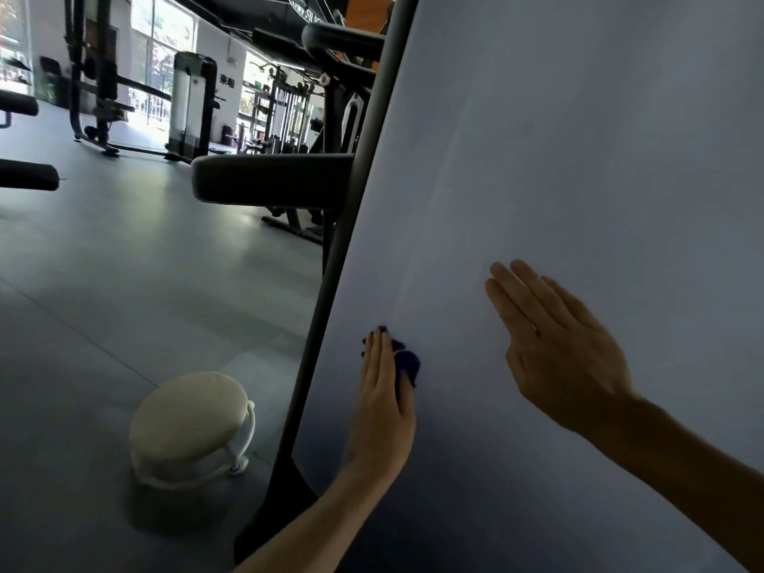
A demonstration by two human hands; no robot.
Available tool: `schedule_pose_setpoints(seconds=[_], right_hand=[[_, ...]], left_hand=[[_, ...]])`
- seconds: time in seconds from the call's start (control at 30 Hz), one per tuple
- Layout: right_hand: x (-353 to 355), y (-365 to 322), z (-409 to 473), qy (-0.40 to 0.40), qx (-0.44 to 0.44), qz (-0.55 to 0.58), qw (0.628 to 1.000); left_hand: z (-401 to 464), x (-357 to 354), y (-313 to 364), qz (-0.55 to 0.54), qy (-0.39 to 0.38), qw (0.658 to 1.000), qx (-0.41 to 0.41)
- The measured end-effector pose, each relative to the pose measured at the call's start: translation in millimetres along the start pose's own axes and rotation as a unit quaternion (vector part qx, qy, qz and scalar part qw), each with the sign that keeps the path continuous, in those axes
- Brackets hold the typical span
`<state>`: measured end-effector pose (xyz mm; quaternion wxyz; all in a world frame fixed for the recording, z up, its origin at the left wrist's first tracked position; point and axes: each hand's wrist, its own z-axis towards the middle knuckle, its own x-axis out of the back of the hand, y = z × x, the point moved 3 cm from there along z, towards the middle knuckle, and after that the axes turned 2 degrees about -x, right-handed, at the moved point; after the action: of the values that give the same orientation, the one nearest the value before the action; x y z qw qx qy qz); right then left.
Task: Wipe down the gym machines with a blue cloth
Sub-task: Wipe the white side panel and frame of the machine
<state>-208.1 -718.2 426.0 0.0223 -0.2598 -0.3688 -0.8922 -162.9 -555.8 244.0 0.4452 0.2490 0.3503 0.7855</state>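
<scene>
While my left hand (382, 390) presses the blue cloth (407, 361) flat-fingered against the pale machine panel (578, 159), my right hand (554, 345) lies released, fingers straight, on the panel further right. Left, a white stool (188, 423) sits on the floor; farther off, a dark padded seat (273, 179).

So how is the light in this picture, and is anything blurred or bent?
Head view: windows glare white, the room is dim; the panel darkens downward; the frame post bows from the wide lens; the cloth under the left hand is slightly soft.
</scene>
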Motion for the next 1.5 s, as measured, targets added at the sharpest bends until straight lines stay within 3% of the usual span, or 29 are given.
schedule_pose_setpoints(seconds=[0.2, 0.27, 0.47, 0.57, 0.83, 1.03, 1.23, 1.5], right_hand=[[10, 14, 18, 0.001, -0.016, -0.001, 1.000], [5, 9, 10, 0.007, -0.022, 0.012, 1.000], [-8, -2, -18, 0.006, 0.011, 0.028, 1.000], [-4, 10, -12, -0.001, 0.028, 0.015, 1.000], [2, 12, -5, 0.046, -0.044, 0.040, 0.997], [-18, -19, -22, 0.032, -0.024, 0.032, 0.999], [-37, -53, -20, 0.001, -0.006, 0.027, 1.000], [-33, -52, -17, -0.006, -0.001, 0.032, 0.999]], left_hand=[[81, -7, 94, 0.014, 0.081, 0.986, -0.144], [58, -21, 82, 0.032, 0.094, 0.981, -0.170], [-57, -39, 14, 0.092, 0.003, 0.975, -0.202], [-30, -33, 28, 0.093, 0.000, 0.970, -0.225], [83, -28, 129, 0.085, 0.064, 0.948, -0.300], [12, -40, 42, 0.168, 0.017, 0.899, -0.403], [10, -16, -14, 0.214, 0.000, 0.840, -0.499], [26, -6, -34, 0.185, -0.003, 0.824, -0.535]])
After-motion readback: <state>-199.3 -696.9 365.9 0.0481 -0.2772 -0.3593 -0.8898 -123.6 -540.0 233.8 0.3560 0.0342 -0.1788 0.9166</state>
